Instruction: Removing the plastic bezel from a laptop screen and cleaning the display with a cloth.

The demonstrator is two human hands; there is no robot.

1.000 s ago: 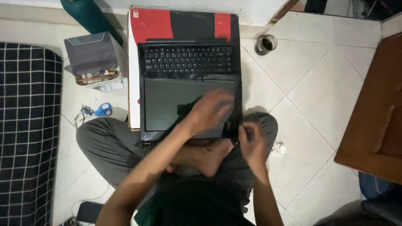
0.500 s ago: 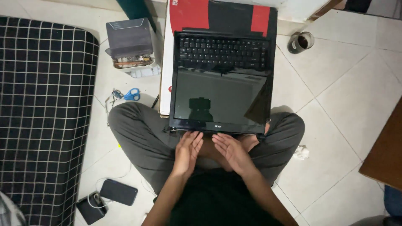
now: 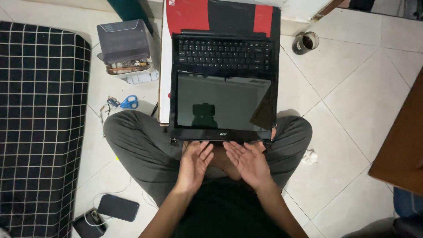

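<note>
We see our left hand (image 3: 194, 164) and right hand (image 3: 247, 162) spread wide, empty, just near of the glossy black laptop (image 3: 224, 94) lying flat open over our lap; blue scissors (image 3: 129, 102) left, round cup (image 3: 306, 42) far right.

A dark, switched-off laptop screen (image 3: 223, 102) lies flat across the lap, facing up. Under the laptop sits a flat red-and-black cardboard box (image 3: 211, 13). A grey box (image 3: 124, 42) stands left of it.

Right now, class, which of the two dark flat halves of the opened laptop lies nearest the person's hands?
The screen half, blank and glossy; its lower edge meets the fingertips of both hands. The keyboard half lies beyond it.
</note>
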